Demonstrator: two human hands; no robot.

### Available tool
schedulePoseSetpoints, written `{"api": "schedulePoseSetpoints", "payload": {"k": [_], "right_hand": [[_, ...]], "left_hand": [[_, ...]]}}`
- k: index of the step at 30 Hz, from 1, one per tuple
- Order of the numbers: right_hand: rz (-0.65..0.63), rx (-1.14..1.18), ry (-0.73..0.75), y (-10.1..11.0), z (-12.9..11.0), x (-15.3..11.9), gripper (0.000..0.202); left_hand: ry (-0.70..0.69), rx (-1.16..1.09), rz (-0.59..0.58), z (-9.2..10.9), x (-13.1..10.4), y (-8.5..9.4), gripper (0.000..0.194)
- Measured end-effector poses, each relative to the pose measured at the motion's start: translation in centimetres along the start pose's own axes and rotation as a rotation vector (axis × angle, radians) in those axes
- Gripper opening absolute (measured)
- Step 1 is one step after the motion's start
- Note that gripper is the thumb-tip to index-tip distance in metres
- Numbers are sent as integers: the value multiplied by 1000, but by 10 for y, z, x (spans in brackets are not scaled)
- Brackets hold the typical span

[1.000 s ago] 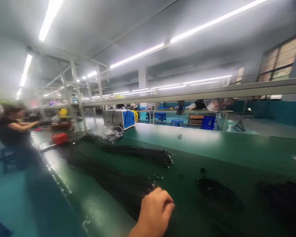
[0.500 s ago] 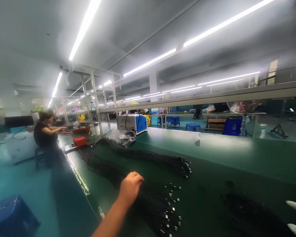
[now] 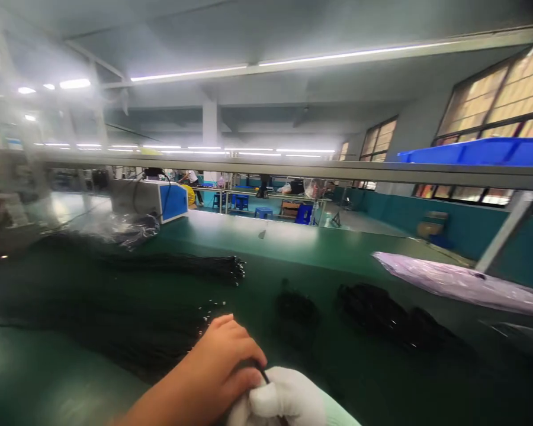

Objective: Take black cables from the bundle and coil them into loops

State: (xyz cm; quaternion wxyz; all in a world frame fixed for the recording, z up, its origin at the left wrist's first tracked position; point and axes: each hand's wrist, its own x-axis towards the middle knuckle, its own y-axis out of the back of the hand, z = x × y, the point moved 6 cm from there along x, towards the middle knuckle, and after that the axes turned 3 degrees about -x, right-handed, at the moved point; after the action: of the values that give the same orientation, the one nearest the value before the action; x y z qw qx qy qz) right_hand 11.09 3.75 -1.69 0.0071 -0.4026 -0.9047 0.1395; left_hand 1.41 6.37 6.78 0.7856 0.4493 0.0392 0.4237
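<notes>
My bare left hand (image 3: 224,364) is closed, thumb against fingers, on a thin black cable (image 3: 263,374). Right beside it, my right hand (image 3: 293,396) in a white glove pinches the same cable. Most of the cable is hidden by the hands. Left of them a wide bundle of black cables (image 3: 133,337) lies on the green table, its small pale end connectors showing past my left hand. A second black cable bundle (image 3: 190,266) lies farther back. Coiled black cables (image 3: 375,305) rest to the right, with a smaller dark heap (image 3: 297,310) nearer the middle.
A grey and blue machine (image 3: 174,200) stands at the back left, with clear plastic wrap (image 3: 135,228) before it. A pinkish plastic bag (image 3: 453,281) lies at the right. Above the table runs a shelf beam (image 3: 293,168) with a blue bin (image 3: 484,152) on it.
The view has swung to the right. My left hand has come from above the cable bundle to meet the gloved right hand, and both now grip a black cable.
</notes>
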Motion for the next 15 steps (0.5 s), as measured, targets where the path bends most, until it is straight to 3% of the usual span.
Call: {"api": "schedulePoseSetpoints", "payload": {"k": [3, 6, 8, 11, 15], "right_hand": [[-21, -24, 79, 5, 8, -4, 36], [-76, -83, 219, 5, 3, -9, 31], [-89, -50, 238, 5, 1, -13, 28], [-104, 242, 242, 8, -8, -20, 31], [-114, 658, 400, 23, -44, -36, 33]], "left_hand": [[-2, -131, -96, 7, 6, -12, 18], [-67, -177, -66, 12, 15, -14, 16], [-93, -162, -28, 7, 18, -18, 14], [-32, -10, 0, -20, 15, -33, 22], [151, 377, 129, -61, -9, -49, 29]]}}
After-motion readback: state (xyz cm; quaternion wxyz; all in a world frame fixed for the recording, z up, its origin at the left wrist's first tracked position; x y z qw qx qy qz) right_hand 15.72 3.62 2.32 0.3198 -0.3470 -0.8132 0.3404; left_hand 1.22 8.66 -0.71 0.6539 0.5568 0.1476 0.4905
